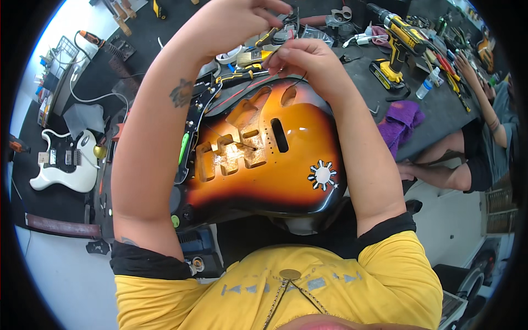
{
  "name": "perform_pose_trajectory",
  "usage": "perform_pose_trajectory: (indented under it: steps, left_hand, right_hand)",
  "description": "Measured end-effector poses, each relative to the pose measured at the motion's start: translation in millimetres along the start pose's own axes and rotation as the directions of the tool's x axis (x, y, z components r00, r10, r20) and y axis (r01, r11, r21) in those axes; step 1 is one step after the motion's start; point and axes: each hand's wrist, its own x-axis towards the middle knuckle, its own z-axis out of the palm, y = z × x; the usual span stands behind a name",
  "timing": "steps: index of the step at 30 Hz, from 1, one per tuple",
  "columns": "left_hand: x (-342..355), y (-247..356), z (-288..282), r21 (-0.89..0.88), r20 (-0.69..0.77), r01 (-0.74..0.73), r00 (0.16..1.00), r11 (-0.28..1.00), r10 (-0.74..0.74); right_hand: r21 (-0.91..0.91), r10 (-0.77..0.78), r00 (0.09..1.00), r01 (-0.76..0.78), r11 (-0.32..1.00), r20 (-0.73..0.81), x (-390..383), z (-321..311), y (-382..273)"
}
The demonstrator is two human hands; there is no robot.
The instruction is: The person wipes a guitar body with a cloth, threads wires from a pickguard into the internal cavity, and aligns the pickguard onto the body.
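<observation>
A sunburst electric guitar body [297, 187] lies before me, its routed cavities facing up and a sun-shaped decal near its lower right. Beyond its far edge, my right hand [308, 55] pinches a thin wire, its fingertips close together. A red wire [236, 94] runs toward those fingers from the left. Just up and left, my left hand [236, 22] is raised with its fingers apart; I see nothing clearly held in it. Below its fingers is a yellow-and-black tool handle [267, 37]. A dark pickguard [199, 118] lies along the body's left side, partly behind my left forearm.
A yellow-and-black cordless drill [399, 41] stands right of my hands, near a purple cloth [401, 122] and a clear bottle [428, 83]. A white guitar body [66, 160] lies far left. Another person's arm [487, 104] reaches in at right. Pliers [239, 77] and a brush [253, 58] crowd the bench.
</observation>
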Motion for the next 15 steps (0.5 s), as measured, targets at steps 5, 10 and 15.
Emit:
perform_pose_trajectory:
  steps: [5, 10, 15]
  left_hand:
    - [-34.5, -29.5, 6.1, 0.533, 0.068, 0.185, 0.963, 0.826, -0.26]
    - [-60.6, -42.3, 18.8, 0.417, 0.016, 0.25, 0.959, 0.874, -0.282]
    - [-70.3, -46.2, 22.6, 0.512, 0.1, 0.225, 0.943, 0.829, -0.318]
  right_hand:
    - [-0.255, -0.044, 0.991, 0.011, 0.967, -0.124, 6.2, -2.2, 1.5]
    - [-0.103, 0.083, 0.962, -0.113, 0.988, -0.26, 7.2, -13.5, -1.0]
    - [-0.15, 0.127, 0.925, -0.191, 0.97, -0.357, 5.4, -15.1, 1.0]
